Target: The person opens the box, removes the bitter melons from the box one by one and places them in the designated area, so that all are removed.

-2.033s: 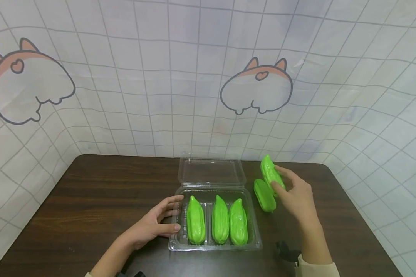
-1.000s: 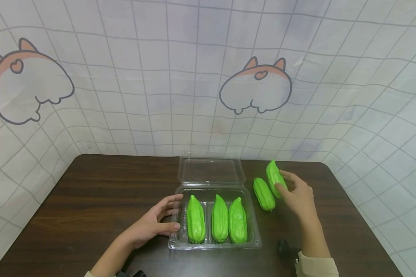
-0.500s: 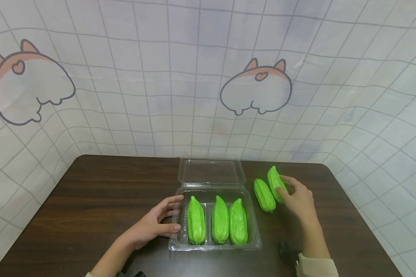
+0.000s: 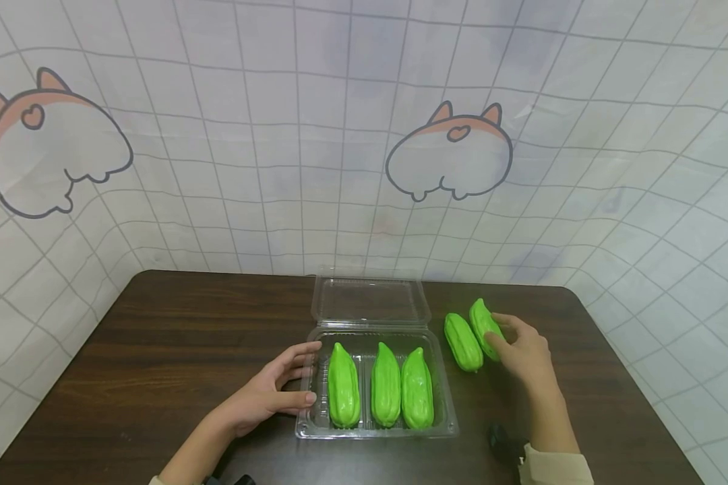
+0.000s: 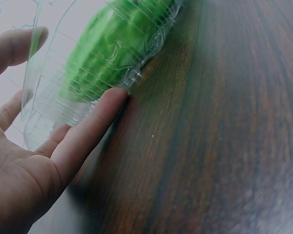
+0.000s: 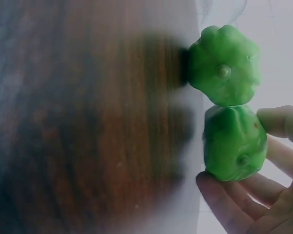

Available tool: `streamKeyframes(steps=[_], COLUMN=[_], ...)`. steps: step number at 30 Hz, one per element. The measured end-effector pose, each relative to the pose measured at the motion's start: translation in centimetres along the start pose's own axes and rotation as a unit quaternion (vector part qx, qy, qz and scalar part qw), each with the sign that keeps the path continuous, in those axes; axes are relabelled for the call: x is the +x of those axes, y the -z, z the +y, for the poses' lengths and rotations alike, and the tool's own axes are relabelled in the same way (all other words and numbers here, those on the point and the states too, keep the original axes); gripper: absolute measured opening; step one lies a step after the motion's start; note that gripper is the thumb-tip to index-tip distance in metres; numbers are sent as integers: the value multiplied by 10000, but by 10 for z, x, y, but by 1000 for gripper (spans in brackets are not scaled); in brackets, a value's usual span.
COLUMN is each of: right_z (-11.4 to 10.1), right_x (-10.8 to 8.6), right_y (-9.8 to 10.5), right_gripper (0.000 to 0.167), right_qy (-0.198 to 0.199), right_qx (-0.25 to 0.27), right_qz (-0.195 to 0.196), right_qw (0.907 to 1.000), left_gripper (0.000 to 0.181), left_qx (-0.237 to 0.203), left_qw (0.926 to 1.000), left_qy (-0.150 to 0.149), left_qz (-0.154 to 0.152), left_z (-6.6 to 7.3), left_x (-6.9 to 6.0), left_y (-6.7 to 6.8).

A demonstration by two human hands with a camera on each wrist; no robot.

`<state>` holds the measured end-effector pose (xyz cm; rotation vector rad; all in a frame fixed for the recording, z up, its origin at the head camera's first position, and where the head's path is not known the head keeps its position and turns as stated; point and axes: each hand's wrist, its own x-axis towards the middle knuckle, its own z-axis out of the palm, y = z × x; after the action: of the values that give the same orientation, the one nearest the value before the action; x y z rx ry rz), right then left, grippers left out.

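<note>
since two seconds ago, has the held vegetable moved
Yes: in the head view, the held vegetable shifted down, slightly right, below the table's far edge.

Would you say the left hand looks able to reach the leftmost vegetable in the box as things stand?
Likely yes: the lid is folded back, nothing covers that vegetable, and the left hand touches the box just beside it.
</note>
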<state>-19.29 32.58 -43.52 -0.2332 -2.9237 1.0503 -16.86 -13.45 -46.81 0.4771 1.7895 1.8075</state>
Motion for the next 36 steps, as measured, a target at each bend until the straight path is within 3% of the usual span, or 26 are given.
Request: streamKeyframes(steps=[21, 29, 36], right_z=[-4, -12, -35], right_x=[-3, -7, -17], right_y=[5, 13, 20], right_gripper=[62, 62, 63], right_qy=[-160, 78, 447], right_qx=[-79, -209, -239], right_qz=[-411, -227, -12], right_qw=[9990, 9995, 9987], left_gripper=[78, 79, 78], left_qx=[9, -6, -18], left_qw=[10000, 10000, 10000], left_qy=[-15, -18, -22], left_qz=[-2, -9, -11], left_z=[0, -1, -2], left_x=[0, 1, 1], left_y=[0, 0, 1])
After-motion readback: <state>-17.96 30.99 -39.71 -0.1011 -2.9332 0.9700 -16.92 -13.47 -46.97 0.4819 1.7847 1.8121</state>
